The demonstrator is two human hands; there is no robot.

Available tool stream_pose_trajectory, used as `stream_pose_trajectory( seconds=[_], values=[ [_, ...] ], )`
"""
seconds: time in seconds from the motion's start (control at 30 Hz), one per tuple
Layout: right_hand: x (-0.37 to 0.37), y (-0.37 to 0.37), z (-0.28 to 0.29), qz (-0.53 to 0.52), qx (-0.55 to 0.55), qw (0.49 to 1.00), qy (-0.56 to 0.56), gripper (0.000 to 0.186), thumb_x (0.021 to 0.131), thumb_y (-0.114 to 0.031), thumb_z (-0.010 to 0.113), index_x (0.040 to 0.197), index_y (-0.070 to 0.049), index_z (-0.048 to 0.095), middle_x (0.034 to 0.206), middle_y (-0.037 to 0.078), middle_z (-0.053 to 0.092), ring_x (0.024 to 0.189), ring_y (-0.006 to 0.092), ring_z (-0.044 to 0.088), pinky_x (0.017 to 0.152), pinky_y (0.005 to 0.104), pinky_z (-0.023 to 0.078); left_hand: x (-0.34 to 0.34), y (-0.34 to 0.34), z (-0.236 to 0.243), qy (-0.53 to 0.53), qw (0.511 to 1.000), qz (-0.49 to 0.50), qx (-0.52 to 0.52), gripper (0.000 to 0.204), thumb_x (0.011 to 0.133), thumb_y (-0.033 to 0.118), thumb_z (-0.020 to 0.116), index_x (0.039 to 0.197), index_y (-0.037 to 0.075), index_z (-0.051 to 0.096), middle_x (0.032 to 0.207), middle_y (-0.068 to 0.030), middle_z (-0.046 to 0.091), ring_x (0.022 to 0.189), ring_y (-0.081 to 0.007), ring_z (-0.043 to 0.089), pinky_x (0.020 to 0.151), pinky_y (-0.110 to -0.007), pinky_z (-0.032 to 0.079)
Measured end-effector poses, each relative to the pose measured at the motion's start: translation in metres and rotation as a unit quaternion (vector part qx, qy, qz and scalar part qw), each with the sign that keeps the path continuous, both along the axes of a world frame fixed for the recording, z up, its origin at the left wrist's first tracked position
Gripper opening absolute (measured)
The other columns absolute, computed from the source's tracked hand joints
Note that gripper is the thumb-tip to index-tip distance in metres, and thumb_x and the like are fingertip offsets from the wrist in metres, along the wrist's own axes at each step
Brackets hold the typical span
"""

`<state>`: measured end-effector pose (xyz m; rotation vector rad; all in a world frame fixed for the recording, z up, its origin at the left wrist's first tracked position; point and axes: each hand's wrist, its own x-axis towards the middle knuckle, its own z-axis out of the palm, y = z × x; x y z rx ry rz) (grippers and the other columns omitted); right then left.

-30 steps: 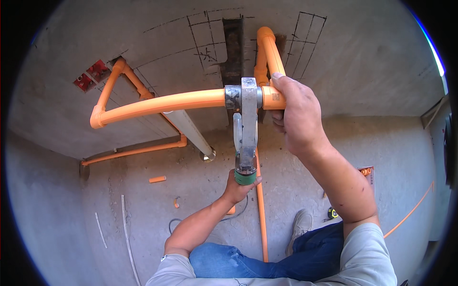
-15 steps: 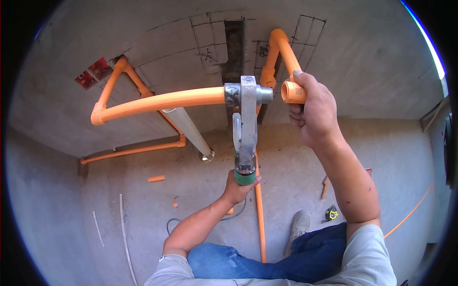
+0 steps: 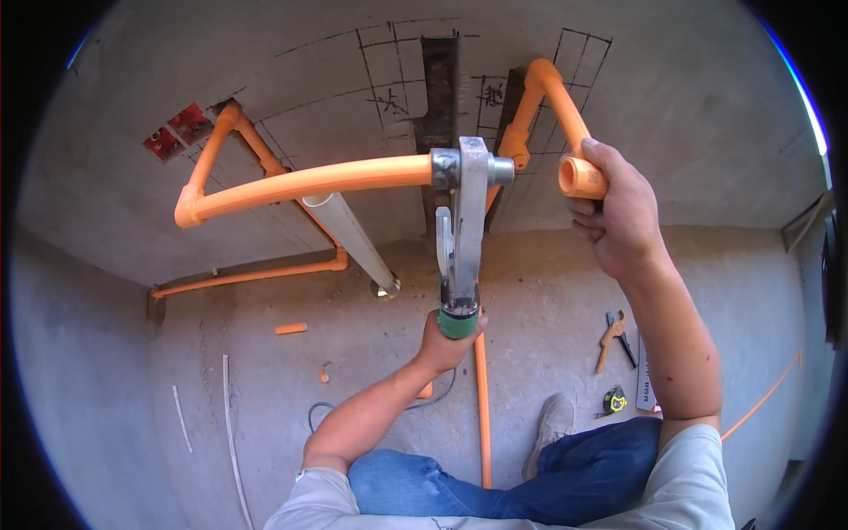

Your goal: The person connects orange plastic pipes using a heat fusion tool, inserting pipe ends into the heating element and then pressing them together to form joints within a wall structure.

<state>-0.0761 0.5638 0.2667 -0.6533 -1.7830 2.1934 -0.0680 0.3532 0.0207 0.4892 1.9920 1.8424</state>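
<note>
My left hand (image 3: 444, 346) is closed round the green handle of a pipe fusion welder (image 3: 471, 221), held upright with its metal heating plate at the top. The end of a long orange pipe (image 3: 318, 184) sits in the socket on the plate's left side. On the plate's right side a bare metal spigot (image 3: 502, 170) sticks out. My right hand (image 3: 629, 216) grips an orange elbow fitting (image 3: 583, 178) on the end of the right-hand orange pipe (image 3: 560, 99). The fitting's open mouth faces the spigot, with a gap between them.
A white pipe (image 3: 353, 238) slants below the long orange one. Along the wall a dark groove (image 3: 440, 79) runs upright beside pencilled lines. On the floor lie a pipe cutter (image 3: 613, 337), a tape measure (image 3: 615, 400), an orange pipe (image 3: 482, 406) and a short orange offcut (image 3: 291, 329).
My right hand has moved right with the elbow fitting, widening the gap to the spigot. The welder has shifted slightly right with the long pipe. More of the pipe cutter shows.
</note>
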Motion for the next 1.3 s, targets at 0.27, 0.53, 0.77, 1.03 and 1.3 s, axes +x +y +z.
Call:
stream_pose_trajectory(
  seconds=[0.27,0.53,0.77,1.03,1.3],
  values=[
    [0.004,0.009,-0.001,0.005,0.0,1.0,0.001,0.03,0.1,-0.039,0.05,0.093,-0.012,0.06,0.063,-0.005,0.039,0.052,0.0045,0.029,0.048,0.0228,0.021,0.005,0.012,0.002,0.052,0.998,0.016,0.017,0.019,0.09,0.019,0.075,0.085,0.007,0.062,0.074,-0.0004,0.063,0.067,-0.0103,0.058,0.064,-0.03,0.049],
    [0.004,0.017,-0.001,-0.006,-0.003,1.0,0.0,0.031,0.101,-0.039,0.049,0.093,-0.011,0.06,0.062,-0.006,0.038,0.051,0.0044,0.029,0.048,0.0226,0.022,-0.004,0.005,-0.002,-0.021,0.998,-0.061,-0.001,0.016,0.089,0.016,0.076,0.091,0.002,0.067,0.08,-0.0027,0.069,0.074,-0.0111,0.062,0.069,-0.031,0.052],
    [0.003,0.019,-0.003,0.002,-0.006,1.0,-0.001,0.031,0.101,-0.038,0.048,0.093,-0.011,0.06,0.062,-0.006,0.038,0.05,0.0042,0.028,0.047,0.0223,0.022,-0.001,0.027,-0.006,0.138,0.986,0.083,0.051,0.024,0.092,0.019,0.075,0.081,0.007,0.058,0.065,0.0016,0.058,0.056,-0.0083,0.055,0.053,-0.029,0.047],
    [0.007,0.023,-0.001,-0.002,-0.011,1.0,0.002,0.032,0.101,-0.039,0.048,0.093,-0.011,0.06,0.06,-0.006,0.038,0.049,0.0037,0.028,0.046,0.0217,0.022,0.001,0.019,0.002,-0.007,0.999,-0.047,0.004,0.025,0.091,0.023,0.077,0.093,0.001,0.066,0.078,-0.0031,0.069,0.073,-0.0139,0.066,0.069,-0.032,0.054],
    [0.01,0.033,-0.002,-0.001,-0.003,1.0,0.0,0.032,0.102,-0.039,0.049,0.092,-0.01,0.06,0.06,-0.007,0.039,0.048,0.0035,0.029,0.045,0.0215,0.022,-0.001,0.016,-0.011,0.099,0.988,0.054,-0.108,0.023,0.082,0.018,0.077,0.095,0.0,0.07,0.086,-0.0183,0.073,0.081,-0.0305,0.074,0.072,-0.038,0.055]
  ],
)
